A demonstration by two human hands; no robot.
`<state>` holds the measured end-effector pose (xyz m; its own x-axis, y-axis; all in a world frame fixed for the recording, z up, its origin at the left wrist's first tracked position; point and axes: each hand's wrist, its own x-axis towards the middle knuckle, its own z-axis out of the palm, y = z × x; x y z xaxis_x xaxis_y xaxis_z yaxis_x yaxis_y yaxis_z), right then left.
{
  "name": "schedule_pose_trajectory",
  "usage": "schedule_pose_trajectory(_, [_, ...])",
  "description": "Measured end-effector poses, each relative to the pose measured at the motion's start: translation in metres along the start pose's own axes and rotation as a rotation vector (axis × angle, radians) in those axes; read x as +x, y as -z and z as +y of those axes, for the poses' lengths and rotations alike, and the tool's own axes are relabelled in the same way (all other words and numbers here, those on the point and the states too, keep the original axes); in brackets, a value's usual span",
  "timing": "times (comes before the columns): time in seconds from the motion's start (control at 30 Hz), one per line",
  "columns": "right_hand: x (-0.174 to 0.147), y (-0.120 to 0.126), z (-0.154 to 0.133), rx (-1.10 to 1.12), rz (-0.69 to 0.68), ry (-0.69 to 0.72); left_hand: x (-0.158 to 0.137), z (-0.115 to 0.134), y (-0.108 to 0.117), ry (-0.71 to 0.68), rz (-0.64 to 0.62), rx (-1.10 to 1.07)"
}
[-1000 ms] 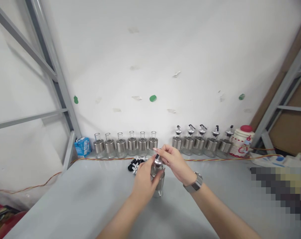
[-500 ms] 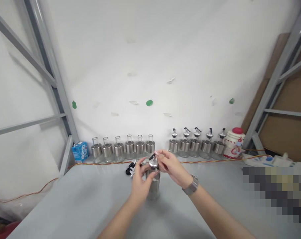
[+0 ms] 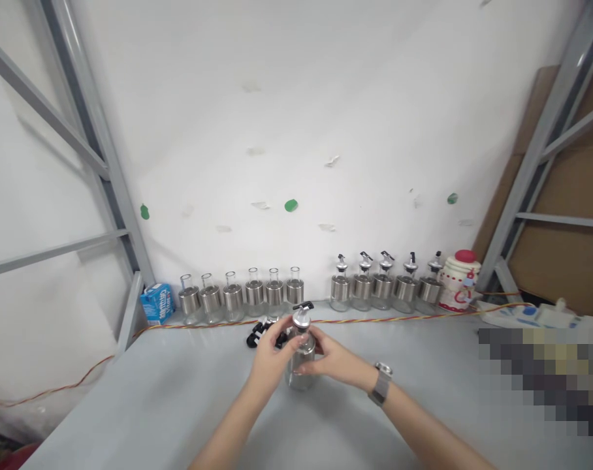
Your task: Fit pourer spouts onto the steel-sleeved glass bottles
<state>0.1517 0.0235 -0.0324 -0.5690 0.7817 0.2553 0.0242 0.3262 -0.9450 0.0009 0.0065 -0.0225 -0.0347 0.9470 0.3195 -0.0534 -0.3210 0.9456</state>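
Observation:
A glass oil bottle [image 3: 301, 378] with a steel sleeve stands upright in front of me on the grey table [image 3: 179, 398]. Its neck carries a silver pourer stopper [image 3: 302, 318] with a black flip lid on top. My left hand [image 3: 272, 349] is wrapped round the neck and shoulder from the left. From the right, my right hand [image 3: 326, 352] grips the sleeve, its thumb across the front and its other fingers partly hidden behind. Just behind my left hand lies a small pile of black and silver stoppers [image 3: 257, 333], partly covered by it.
Along the wall stand several open-necked bottles [image 3: 232, 294] at the left and several stoppered bottles [image 3: 363, 287] at the right. A blue carton [image 3: 157, 304] and a white-and-red jar [image 3: 460, 281] flank them. A twisted red-yellow wire [image 3: 345, 320] crosses the table.
My right hand has moved down from the stopper's lid to the bottle's sleeve. The black lid lever now lies nearer level. My left hand stays at the neck.

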Motion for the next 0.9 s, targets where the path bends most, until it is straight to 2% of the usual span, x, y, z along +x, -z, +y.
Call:
schedule_pose_trajectory(0.1, [0.003, -0.012, 0.000, -0.071, 0.083, -0.008, -0.002, 0.005, -0.003, 0.086, -0.012, -0.245])
schedule_pose_trajectory(0.2, [0.007, -0.013, -0.002, -0.054, -0.033, -0.010, -0.003, 0.011, -0.001, 0.126, -0.097, -0.363])
schedule_pose_trajectory(0.3, [0.011, -0.006, -0.004, 0.016, -0.128, -0.015, -0.004, 0.015, 0.001, 0.097, -0.127, -0.234])
schedule_pose_trajectory(0.43, [0.010, -0.009, -0.007, 0.049, -0.056, 0.019, -0.006, 0.016, -0.004, 0.028, 0.015, -0.056])
schedule_pose_trajectory(0.53, [0.008, -0.027, -0.005, 0.122, 0.001, 0.008, -0.010, 0.021, -0.009, 0.081, 0.100, -0.006])
schedule_pose_trajectory(0.63, [0.007, -0.044, 0.001, 0.201, 0.033, -0.022, -0.013, 0.033, -0.009, 0.176, 0.061, -0.008])
schedule_pose_trajectory(0.7, [0.006, -0.049, 0.004, 0.186, 0.055, -0.033, -0.013, 0.040, -0.005, 0.230, -0.012, -0.054])
schedule_pose_trajectory(0.9, [0.004, -0.045, 0.003, 0.142, 0.067, -0.051, -0.009, 0.039, 0.004, 0.354, -0.118, -0.172])
